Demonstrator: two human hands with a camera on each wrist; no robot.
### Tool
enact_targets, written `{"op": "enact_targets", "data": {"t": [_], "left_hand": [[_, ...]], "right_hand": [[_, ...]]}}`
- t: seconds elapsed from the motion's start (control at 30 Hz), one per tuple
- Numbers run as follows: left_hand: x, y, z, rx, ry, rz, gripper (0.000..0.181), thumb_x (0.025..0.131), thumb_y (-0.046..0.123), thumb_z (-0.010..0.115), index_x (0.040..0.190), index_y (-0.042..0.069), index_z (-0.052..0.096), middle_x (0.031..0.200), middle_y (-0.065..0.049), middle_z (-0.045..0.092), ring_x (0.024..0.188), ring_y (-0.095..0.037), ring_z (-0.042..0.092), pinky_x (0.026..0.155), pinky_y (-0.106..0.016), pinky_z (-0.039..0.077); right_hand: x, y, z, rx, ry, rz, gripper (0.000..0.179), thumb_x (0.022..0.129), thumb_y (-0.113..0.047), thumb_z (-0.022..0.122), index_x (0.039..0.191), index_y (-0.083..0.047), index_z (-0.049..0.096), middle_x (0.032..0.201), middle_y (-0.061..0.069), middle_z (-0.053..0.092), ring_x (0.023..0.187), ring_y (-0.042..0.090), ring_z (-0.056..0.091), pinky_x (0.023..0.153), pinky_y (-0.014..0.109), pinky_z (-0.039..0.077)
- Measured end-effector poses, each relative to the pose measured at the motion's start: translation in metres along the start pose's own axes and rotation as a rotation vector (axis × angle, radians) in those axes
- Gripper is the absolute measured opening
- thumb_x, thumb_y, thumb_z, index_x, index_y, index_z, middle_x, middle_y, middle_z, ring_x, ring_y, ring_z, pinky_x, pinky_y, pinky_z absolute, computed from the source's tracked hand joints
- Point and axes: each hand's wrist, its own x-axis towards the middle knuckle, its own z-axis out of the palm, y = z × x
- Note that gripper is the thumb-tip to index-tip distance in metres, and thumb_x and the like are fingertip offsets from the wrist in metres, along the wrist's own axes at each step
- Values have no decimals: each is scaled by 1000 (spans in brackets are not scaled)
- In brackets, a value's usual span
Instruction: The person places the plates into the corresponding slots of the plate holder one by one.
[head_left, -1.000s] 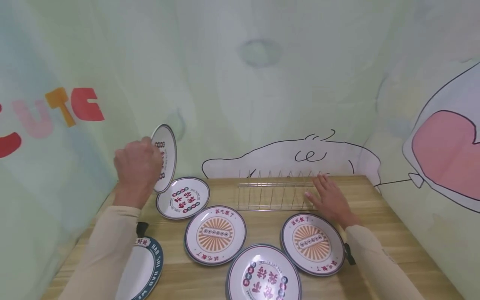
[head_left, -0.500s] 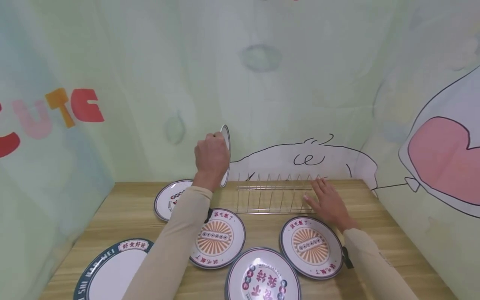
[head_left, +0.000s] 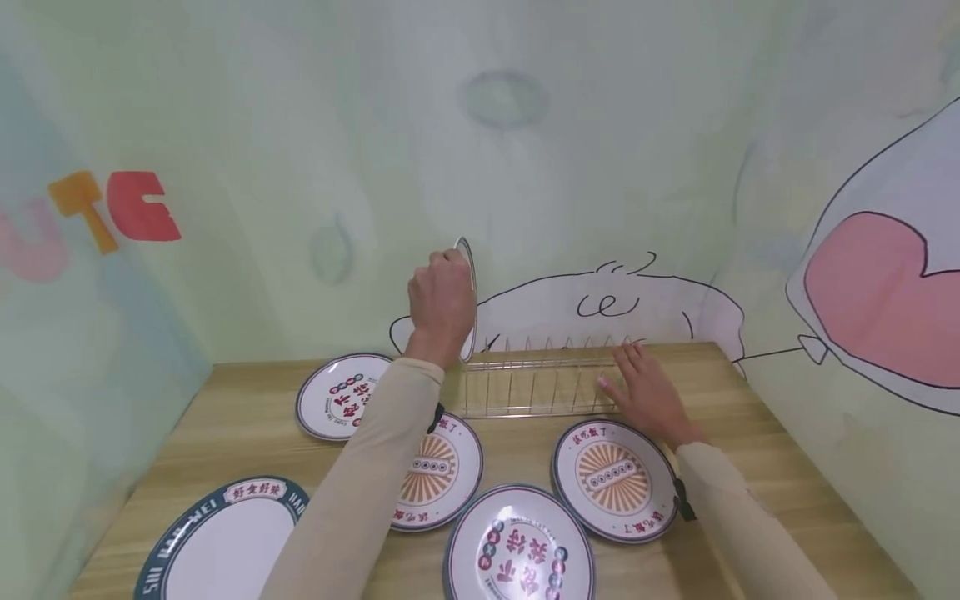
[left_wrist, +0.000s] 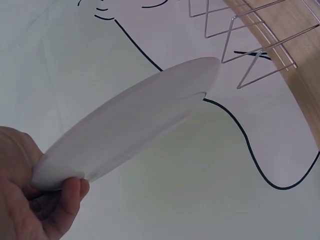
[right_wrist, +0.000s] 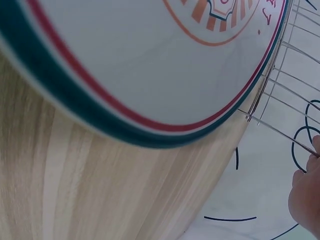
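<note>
My left hand (head_left: 442, 304) grips a white plate (head_left: 470, 340) by its edge and holds it upright just above the left end of a wire dish rack (head_left: 540, 364). In the left wrist view, the thumb and fingers pinch the plate's (left_wrist: 135, 120) rim, and its far edge points toward the rack wires (left_wrist: 231, 37). At the rack's right end lies my right hand (head_left: 648, 400), fingers mostly extended and touching the wires. Only part of that hand (right_wrist: 305, 200) shows in the right wrist view. Whether the plate touches the rack cannot be told.
Several plates lie on the wooden table (head_left: 225, 417): a red-lettered one (head_left: 341, 396) at left, sunburst plates (head_left: 615, 479) near the rack, another lettered plate (head_left: 517, 542) in front, and a large green-rimmed plate (head_left: 225, 542) at front left. Printed cloth walls (head_left: 300, 167) surround the table.
My left hand has carried the plate rightward from above the left plate to the rack's left end, turning it edge-on. My right hand has stayed at the rack.
</note>
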Motion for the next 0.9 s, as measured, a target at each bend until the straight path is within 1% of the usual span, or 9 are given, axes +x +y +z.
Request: {"op": "enact_targets", "data": {"t": [0.1,0.2,0.33,0.43,0.53,0.67,0.77,0.9], "left_hand": [[-3,5,3,-2,-28,-1,26,94,0,56,116,-12,62,90,-22,69,63,-29,67,51,-32,56],[-10,7,9,2,-45,-3,35,92,-2,58,126,-10,57,93,-23,70,58,-26,64,46,-28,53],[-16,4,17,8,-57,10,46,91,-2,60,135,-7,53,97,-24,71,53,-22,60,42,-24,49],[-18,0,20,14,-75,11,47,90,-2,60,137,-6,53,100,-24,71,53,-22,60,42,-24,49],[-17,-4,18,29,-75,6,47,89,0,62,136,-6,54,100,-24,71,54,-24,61,43,-26,50],[-14,-9,11,44,-63,0,49,89,1,64,136,-5,54,99,-24,71,55,-26,62,45,-28,52],[-12,-14,6,51,-71,-17,49,89,1,64,137,-4,54,97,-24,70,57,-27,62,47,-30,53],[-15,-19,6,42,-83,-28,48,90,1,62,137,-4,53,97,-24,69,60,-29,64,48,-33,54]], "right_hand": [[0,-2,-2,-1,-30,22,73,104,-47,43,154,3,27,162,28,19,151,47,15,124,57,12],[-1,-6,0,8,-53,27,74,104,-48,42,155,2,24,163,27,17,152,46,12,124,56,11],[-2,-11,1,22,-44,27,75,103,-48,43,156,1,24,164,26,16,152,46,12,124,56,10],[-2,-13,1,19,-45,32,75,103,-48,43,156,1,23,164,25,16,152,45,13,125,55,10],[-2,-16,1,15,-53,35,74,103,-47,44,156,0,23,164,25,16,152,45,13,125,55,10],[-1,-18,0,15,-49,39,75,103,-47,44,156,0,23,164,25,16,152,45,13,125,55,11],[-1,-18,-1,15,-46,45,75,103,-47,45,156,1,24,164,26,16,153,45,13,125,55,12],[-1,-19,-2,19,-41,46,74,103,-45,46,155,2,25,163,27,18,152,46,13,124,56,12]]}}
